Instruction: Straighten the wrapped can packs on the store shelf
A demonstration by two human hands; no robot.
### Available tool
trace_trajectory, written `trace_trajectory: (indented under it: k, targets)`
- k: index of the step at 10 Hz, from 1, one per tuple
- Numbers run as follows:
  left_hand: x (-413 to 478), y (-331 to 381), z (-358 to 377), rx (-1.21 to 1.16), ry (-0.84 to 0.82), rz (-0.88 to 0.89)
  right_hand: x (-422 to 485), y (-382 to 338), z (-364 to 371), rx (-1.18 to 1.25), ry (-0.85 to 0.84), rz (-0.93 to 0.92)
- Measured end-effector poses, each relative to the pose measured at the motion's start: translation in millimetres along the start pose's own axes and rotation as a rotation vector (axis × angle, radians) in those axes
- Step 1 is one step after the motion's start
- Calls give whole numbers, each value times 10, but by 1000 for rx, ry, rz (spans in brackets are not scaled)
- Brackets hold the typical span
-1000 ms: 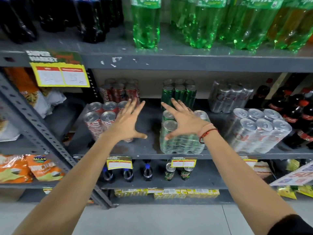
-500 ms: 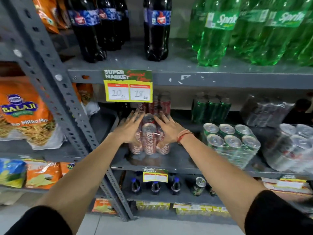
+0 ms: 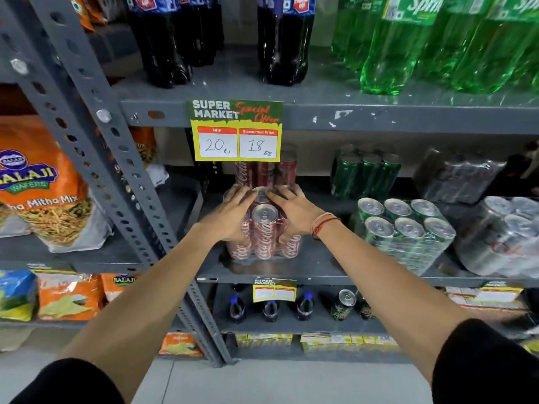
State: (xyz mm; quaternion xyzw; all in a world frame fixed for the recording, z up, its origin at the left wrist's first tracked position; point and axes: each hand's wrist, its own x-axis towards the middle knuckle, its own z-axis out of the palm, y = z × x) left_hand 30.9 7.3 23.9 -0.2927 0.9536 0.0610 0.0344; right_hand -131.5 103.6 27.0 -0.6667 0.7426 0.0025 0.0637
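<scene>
A wrapped pack of red cola cans [image 3: 264, 234] stands near the front edge of the grey middle shelf [image 3: 320, 271]. My left hand [image 3: 230, 214] clasps its left side and my right hand [image 3: 294, 212] clasps its right side, fingers spread over the can tops. A second red pack [image 3: 267, 173] stands behind it. To the right sit a wrapped pack of green cans [image 3: 404, 231], a dark green pack [image 3: 364, 173] behind that, and silver packs [image 3: 501, 237] at the far right.
A yellow price card [image 3: 236, 131] hangs from the shelf above, just over the red packs. Dark and green bottles [image 3: 408, 42] fill the top shelf. A slanted grey upright [image 3: 116, 158] and orange snack bags [image 3: 40, 185] are to the left. Small bottles stand on the shelf below.
My hands left the green pack area and moved left to the front red pack, closing onto its two sides. The view shifted left and nearer.
</scene>
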Motion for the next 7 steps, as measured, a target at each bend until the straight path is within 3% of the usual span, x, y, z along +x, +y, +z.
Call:
trace_trajectory:
  k: [7]
  targets:
    - [-234,152,97,-34,-2,1,-284,-87,116,96,-76,49]
